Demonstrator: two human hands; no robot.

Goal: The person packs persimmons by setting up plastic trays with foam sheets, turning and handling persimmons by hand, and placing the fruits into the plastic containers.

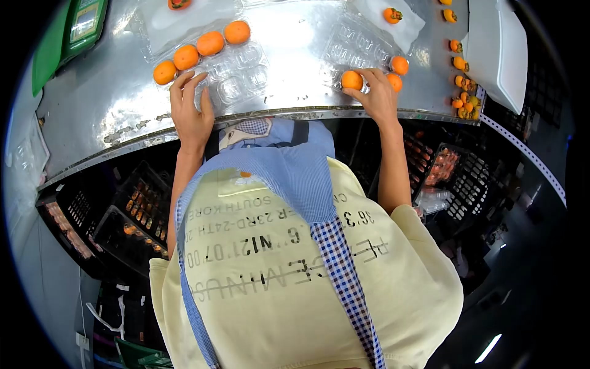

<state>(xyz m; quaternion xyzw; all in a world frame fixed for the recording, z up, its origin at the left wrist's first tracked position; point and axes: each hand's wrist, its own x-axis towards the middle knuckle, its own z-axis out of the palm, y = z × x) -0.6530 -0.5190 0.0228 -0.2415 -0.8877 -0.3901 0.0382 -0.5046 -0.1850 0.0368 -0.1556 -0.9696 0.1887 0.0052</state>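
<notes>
My right hand has its thumb and fingers around an orange persimmon at the near edge of a clear plastic tray. Two more persimmons, one nearer and one farther, lie just right of that tray, close to my fingers. On the left, my left hand is open, its fingers apart, at the near-left corner of another clear tray. Several persimmons stand in a slanted row along that tray's far-left side, and the nearest one is by my fingertips.
A green scale stands at the table's far left. White sheets lie beyond both trays, with a persimmon on the right one. Small persimmons line the right side beside a white foam box. Black crates of fruit sit below the metal table.
</notes>
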